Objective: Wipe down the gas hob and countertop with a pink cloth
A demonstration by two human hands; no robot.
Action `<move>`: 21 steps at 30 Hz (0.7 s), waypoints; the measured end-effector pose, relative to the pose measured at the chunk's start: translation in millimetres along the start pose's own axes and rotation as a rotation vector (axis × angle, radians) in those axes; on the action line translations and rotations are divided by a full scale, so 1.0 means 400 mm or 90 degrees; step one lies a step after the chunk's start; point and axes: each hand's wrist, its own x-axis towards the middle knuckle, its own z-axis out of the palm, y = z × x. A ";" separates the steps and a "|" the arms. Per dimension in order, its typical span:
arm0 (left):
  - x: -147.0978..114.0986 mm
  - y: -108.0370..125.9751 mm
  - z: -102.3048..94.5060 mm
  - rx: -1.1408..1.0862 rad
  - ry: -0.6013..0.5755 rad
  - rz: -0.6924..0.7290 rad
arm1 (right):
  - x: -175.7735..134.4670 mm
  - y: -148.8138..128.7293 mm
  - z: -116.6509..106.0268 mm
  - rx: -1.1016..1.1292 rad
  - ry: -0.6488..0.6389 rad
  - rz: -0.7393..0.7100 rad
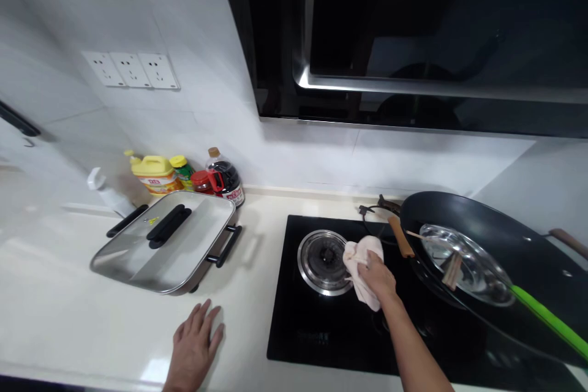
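Pink cloth (pixel 359 264), one, gripped in the right hand (pixel 379 277) against one burner (pixel 325 262); left hand (pixel 195 338) lies spread

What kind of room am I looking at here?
Most likely a kitchen: there's a black cooktop, a large wok and a bottle of dark liquid by the wall.

The cloth (pixel 362 286) is pale pink; the cooktop (pixel 349 337) black; the burner ring (pixel 323 287) silver.
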 end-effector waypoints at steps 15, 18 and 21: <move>-0.011 0.012 -0.026 0.012 0.038 0.036 | 0.297 -0.226 0.006 -0.068 -0.048 -0.179; -0.012 0.017 -0.033 0.007 0.034 0.035 | 0.314 -0.334 0.029 -0.067 -0.071 -0.227; -0.012 0.023 -0.040 0.007 0.028 0.031 | 0.289 -0.434 0.062 -0.067 -0.087 -0.283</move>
